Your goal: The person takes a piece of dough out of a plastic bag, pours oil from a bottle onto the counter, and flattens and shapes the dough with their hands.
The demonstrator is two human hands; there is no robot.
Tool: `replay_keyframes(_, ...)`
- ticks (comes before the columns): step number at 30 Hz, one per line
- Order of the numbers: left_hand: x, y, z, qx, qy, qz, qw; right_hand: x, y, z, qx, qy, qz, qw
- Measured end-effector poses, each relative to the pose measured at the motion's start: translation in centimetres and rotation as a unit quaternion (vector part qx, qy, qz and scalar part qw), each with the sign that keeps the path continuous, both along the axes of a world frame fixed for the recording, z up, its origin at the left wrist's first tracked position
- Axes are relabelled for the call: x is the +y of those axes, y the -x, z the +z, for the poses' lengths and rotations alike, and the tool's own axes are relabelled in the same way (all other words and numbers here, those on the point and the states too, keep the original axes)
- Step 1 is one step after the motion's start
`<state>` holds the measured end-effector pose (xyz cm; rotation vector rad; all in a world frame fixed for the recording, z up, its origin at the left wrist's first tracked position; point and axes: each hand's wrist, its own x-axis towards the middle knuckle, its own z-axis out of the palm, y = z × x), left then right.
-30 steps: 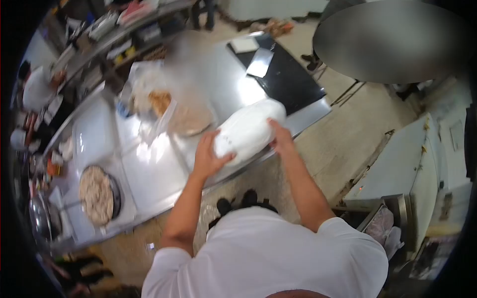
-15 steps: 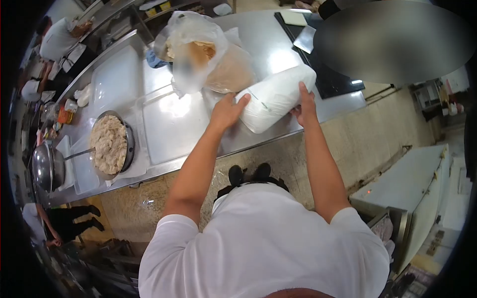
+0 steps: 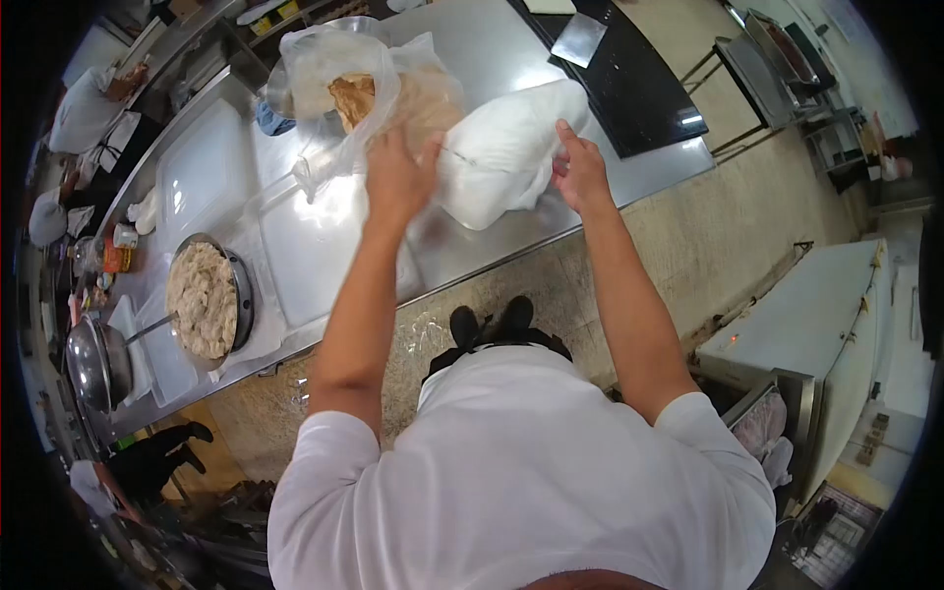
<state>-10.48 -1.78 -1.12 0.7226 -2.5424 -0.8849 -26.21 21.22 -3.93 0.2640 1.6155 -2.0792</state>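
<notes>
A plump white plastic bag (image 3: pixel 506 147) lies on the steel table, its contents hidden. My right hand (image 3: pixel 582 175) grips the bag's right end, thumb on top and fingers curled at the near side. At the bag's left end is my left hand (image 3: pixel 401 182), slightly blurred, its thumb apart from the fingers and close to the white plastic. Just beyond its fingertips stands a clear plastic bag (image 3: pixel 418 93), open at the top, with brown, sheet-like food (image 3: pixel 352 98) inside.
A pan of pale, chunky food (image 3: pixel 204 295) stands at the left with a handle sticking out. Behind it are a metal bowl (image 3: pixel 90 364) and clear trays (image 3: pixel 206 162). A black board (image 3: pixel 639 88) covers the table's right end. Co-workers (image 3: pixel 88 118) stand at the far left.
The white bag has moved left, against the clear bag, and its shape has slumped. My left hand has shifted off its left end toward the clear bag; my right hand stays on it.
</notes>
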Motion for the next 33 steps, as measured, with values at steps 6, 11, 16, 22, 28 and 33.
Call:
replay_keyframes(6, 10.8, 1.2, -0.3, -0.006, 0.218, -0.062, 0.974, -1.4, -0.9, -2.7, 0.145, -0.070, 0.078, 0.984)
replay_keyframes(11, 6.3, 2.7, -3.6, -0.013, 0.253, -0.023, 0.967, -2.4, 0.0, -3.5, 0.140, -0.062, 0.178, 0.972)
replay_keyframes(16, 5.9, 2.7, -3.1, -0.026, 0.246, -0.031, 0.968, -5.3, 4.7, -1.3, 0.455, -0.145, 0.165, 0.863)
replay_keyframes(22, 8.9, 2.0, -2.7, -0.021, 0.255, -0.014, 0.967, -8.5, 9.7, -2.9, 0.542, -0.067, 0.297, 0.783)
replay_keyframes(28, 8.2, 1.6, -1.5, -0.026, 0.192, -0.006, 0.981, -7.2, 8.3, -1.6, 0.474, -0.072, 0.335, 0.811)
replay_keyframes(33, 8.3, 1.0, 1.0, -0.023, 0.086, -0.041, 0.995, -5.3, 6.9, 2.5, 0.465, -0.056, 0.380, 0.798)
